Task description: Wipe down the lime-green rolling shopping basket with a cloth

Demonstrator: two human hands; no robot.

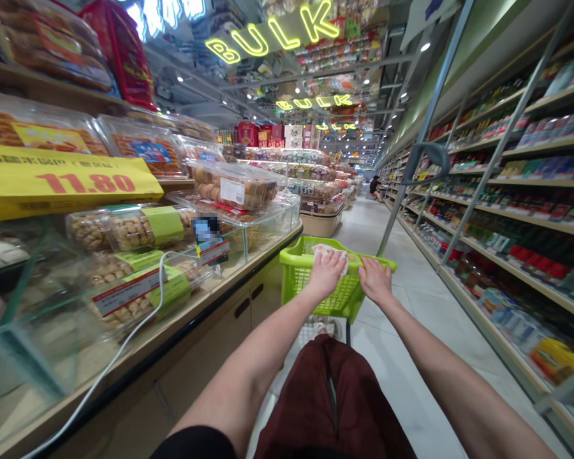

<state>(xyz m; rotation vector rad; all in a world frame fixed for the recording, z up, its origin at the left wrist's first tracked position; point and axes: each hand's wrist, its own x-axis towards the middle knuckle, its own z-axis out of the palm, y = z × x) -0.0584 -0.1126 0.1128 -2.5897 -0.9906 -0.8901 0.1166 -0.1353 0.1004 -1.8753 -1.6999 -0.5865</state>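
Observation:
A bright green plastic basket (294,271) with slotted sides is in front of me at about waist height, on what looks like a cart frame. My left hand (326,274) is closed over a crumpled white cloth (332,250) with orange marks and lies at the basket's near side. My right hand (375,279) has its fingers curled over the basket's rim toward the right corner. The undersides of both hands are hidden. What the basket holds, apart from the cloth, cannot be made out.
To the left runs a counter with a glass edge (249,239), packed biscuits (236,185), a yellow price sign (71,182) and a white cable (161,280). Stocked shelves (521,191) with slanted metal posts line the right. A person (374,185) crouches far down the aisle (358,213).

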